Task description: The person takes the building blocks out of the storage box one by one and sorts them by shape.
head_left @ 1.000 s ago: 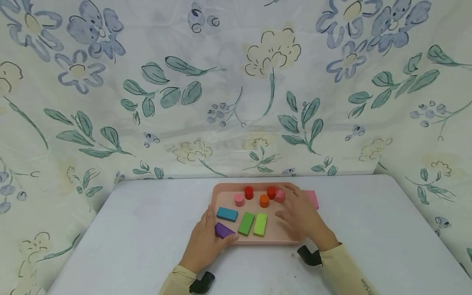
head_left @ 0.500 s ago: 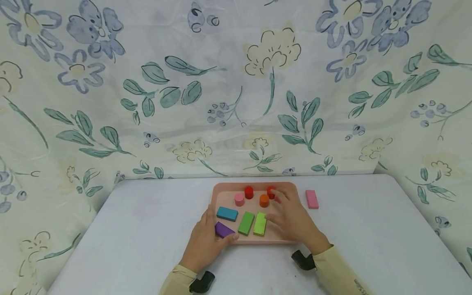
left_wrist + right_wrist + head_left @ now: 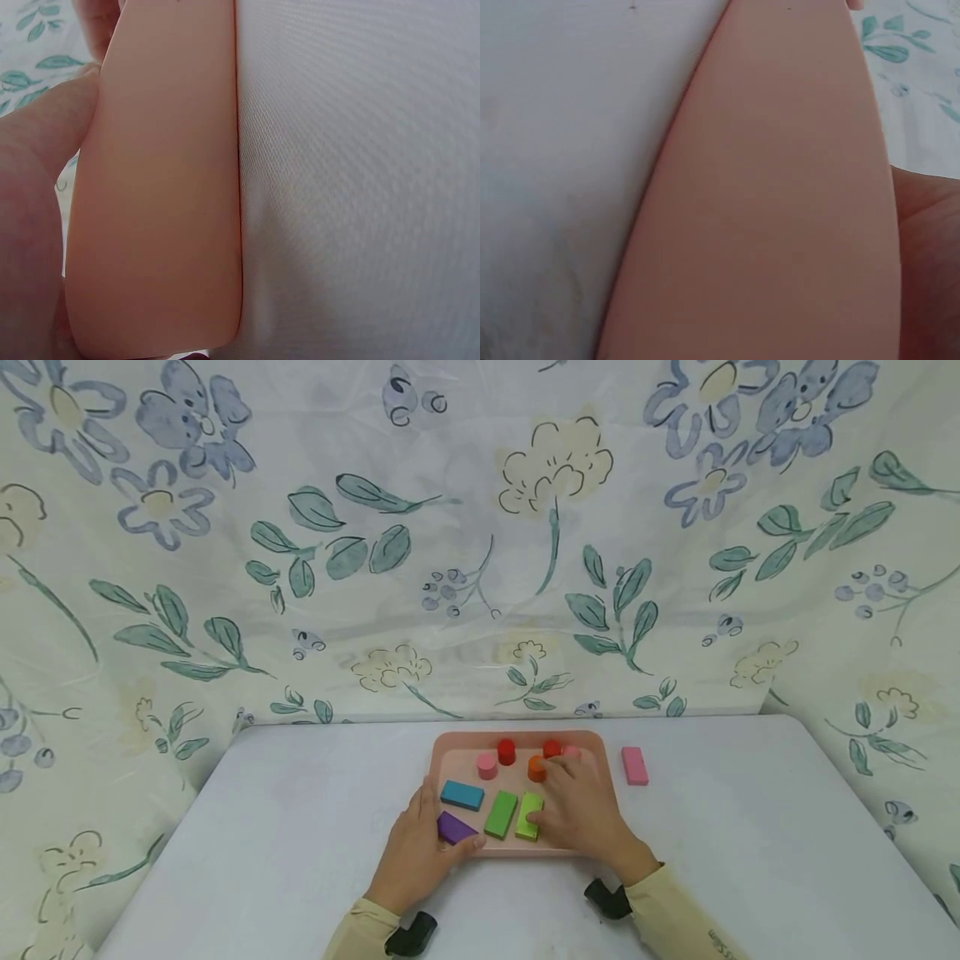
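A pink tray (image 3: 525, 853) lies on the white table, holding several coloured blocks. At its left front corner my left hand (image 3: 417, 852) grips the side, thumb over the rim beside a purple block (image 3: 454, 827). Over the right half hovers my right hand (image 3: 588, 814), fingertips next to an orange cylinder (image 3: 535, 768) and thumb above the lime block (image 3: 528, 828); whether they touch is unclear. A pink cylinder (image 3: 572, 751) and a red one (image 3: 552, 748) show just behind its fingers. Both wrist views mostly show the tray's outer wall (image 3: 161, 187).
A green block (image 3: 500, 815), a blue block (image 3: 462, 795), another pink cylinder (image 3: 487, 766) and another red cylinder (image 3: 506, 752) sit inside the tray. Outside its right edge lies a pink block (image 3: 634, 766). Floral cloth (image 3: 480, 635) hangs behind the table.
My right hand has shifted left and toward me, from the pink cylinder at the back right to the orange cylinder and lime block. The left hand has stayed in place.
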